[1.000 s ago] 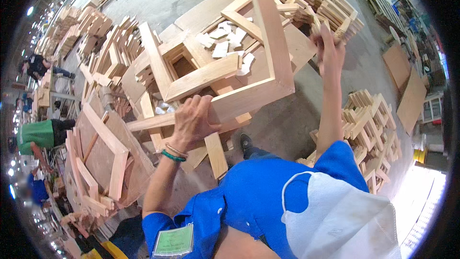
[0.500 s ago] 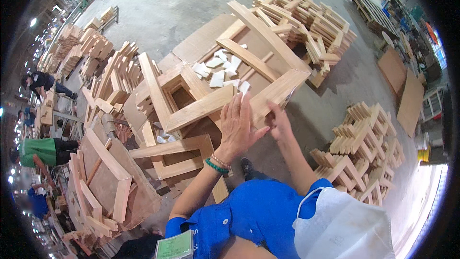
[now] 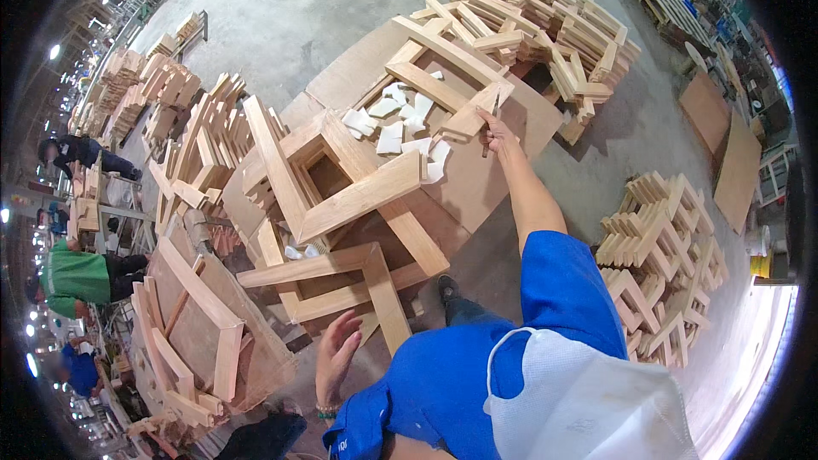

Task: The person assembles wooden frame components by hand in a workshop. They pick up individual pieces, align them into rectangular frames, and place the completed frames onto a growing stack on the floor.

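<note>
A light wooden frame (image 3: 443, 89) with a cross bar lies flat on a brown board (image 3: 503, 179), far ahead of me. My right hand (image 3: 497, 132) is stretched out to its near corner, fingers curled on the wood, with a thin dark stick showing by the fingers. Several white paper pieces (image 3: 400, 123) lie inside and beside that frame. My left hand (image 3: 336, 353) hangs low with its fingers apart and holds nothing, just below an L-shaped wooden piece (image 3: 341, 277). Another tilted frame (image 3: 358, 196) sits between the two hands.
Stacks of wooden frames stand at the back right (image 3: 554, 34), at the right (image 3: 660, 247) and at the left (image 3: 204, 136). A boarded panel with frames (image 3: 196, 332) lies at the lower left. Flat brown boards (image 3: 724, 145) lie on the concrete floor. A person in green (image 3: 77, 277) works at the far left.
The frame that both hands held up has come down onto the brown board. My left hand let go and dropped to my side; my right hand stayed at the frame's corner.
</note>
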A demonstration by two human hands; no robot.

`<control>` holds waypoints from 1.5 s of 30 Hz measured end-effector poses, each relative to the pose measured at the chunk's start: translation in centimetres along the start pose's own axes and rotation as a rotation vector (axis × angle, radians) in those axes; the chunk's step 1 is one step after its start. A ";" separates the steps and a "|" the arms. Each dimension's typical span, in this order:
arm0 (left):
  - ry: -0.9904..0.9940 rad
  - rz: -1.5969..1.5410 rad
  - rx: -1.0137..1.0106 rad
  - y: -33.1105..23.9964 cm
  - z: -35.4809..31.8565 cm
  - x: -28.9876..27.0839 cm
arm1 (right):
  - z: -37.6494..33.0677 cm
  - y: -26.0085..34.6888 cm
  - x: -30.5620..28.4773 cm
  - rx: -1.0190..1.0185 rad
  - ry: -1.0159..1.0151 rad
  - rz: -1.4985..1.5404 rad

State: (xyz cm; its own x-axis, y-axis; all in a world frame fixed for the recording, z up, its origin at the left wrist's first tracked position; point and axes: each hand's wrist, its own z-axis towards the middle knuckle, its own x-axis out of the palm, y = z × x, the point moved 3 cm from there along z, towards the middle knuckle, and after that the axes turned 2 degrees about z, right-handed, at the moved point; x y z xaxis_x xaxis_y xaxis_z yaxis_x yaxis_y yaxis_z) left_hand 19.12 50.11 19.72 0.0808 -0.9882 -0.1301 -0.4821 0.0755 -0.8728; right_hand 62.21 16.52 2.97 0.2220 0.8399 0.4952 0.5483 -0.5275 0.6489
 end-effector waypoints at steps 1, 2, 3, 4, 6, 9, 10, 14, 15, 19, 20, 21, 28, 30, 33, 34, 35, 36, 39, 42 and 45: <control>-0.030 -0.019 -0.030 0.4 -0.7 -0.4 | 0.1 -0.1 0.1 -0.020 -0.050 -0.046; -0.038 -0.039 -0.053 0.6 -1.0 -0.9 | 0.2 0.4 -1.2 -0.079 -0.154 -0.194; -0.045 -0.059 -0.075 0.7 -1.0 -1.4 | -0.1 1.0 -2.6 -0.136 -0.262 -0.343; -0.053 -0.078 -0.057 0.6 -1.3 -1.3 | -0.1 1.5 -3.1 -0.193 -0.353 -0.502; -0.146 -0.080 -0.089 0.2 -1.9 -0.7 | -0.6 -1.0 -2.0 -0.265 -0.517 -0.868; -0.159 -0.056 -0.021 0.4 -2.4 -0.6 | -0.7 -2.8 -2.5 -0.522 -0.573 -1.072; -0.142 -0.052 -0.001 0.4 -2.2 -0.6 | -0.3 -3.2 -2.3 -0.630 -0.540 -1.082; -0.069 -0.056 0.010 0.4 -2.0 -0.6 | 0.5 -4.6 -4.2 -0.072 -0.386 -0.873; -0.103 -0.003 -0.031 0.5 -1.9 -0.5 | 0.1 -8.1 -2.6 -0.067 -0.157 -0.409; -0.168 0.244 0.108 1.0 -2.0 -1.8 | 0.2 -7.1 -3.6 -0.050 -0.328 -0.614; -0.191 0.261 0.135 0.9 -2.2 -2.4 | 0.0 -7.5 -3.2 -0.092 -0.313 -0.627; -0.200 0.283 0.175 0.8 -2.5 -3.2 | -0.5 -7.2 -3.0 -0.158 -0.303 -0.633; -0.837 0.273 0.204 5.9 -3.5 -18.0 | -5.2 -5.9 -4.5 -0.552 -0.176 -0.646; -0.839 0.075 0.054 6.1 -1.6 -25.1 | -8.7 -4.4 -6.9 -0.622 -0.180 -0.649; -1.071 0.340 0.073 6.7 -4.9 -34.2 | -11.6 -8.7 -3.3 -0.366 -0.147 -0.697; -1.098 0.241 0.140 7.0 -5.2 -36.6 | -12.5 -8.4 -2.7 -0.369 -0.148 -0.691; -1.039 0.238 0.110 7.1 -3.2 -38.0 | -14.4 -7.5 -4.0 -0.388 -0.200 -0.700; -0.985 0.240 0.080 7.2 -1.5 -39.2 | -16.2 -6.7 -5.0 -0.404 -0.245 -0.705; -0.773 0.101 -0.218 8.2 0.8 -41.6 | -19.3 -7.7 -4.8 -0.300 -0.307 -0.700; -0.697 0.000 -0.390 8.6 4.3 -41.7 | -22.9 -6.7 -6.8 -0.327 -0.399 -0.640; -0.618 -0.026 -0.361 7.6 6.3 -41.6 | -26.2 -8.6 -9.0 -0.400 -0.466 -0.654</control>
State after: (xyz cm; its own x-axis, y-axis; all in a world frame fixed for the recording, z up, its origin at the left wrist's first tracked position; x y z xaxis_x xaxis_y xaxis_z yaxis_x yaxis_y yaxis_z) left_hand 17.53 92.65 15.52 0.5241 -0.7245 -0.4477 -0.7234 -0.1013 -0.6829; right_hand 34.35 10.11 8.10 0.3166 0.9087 -0.2719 0.3771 0.1424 0.9152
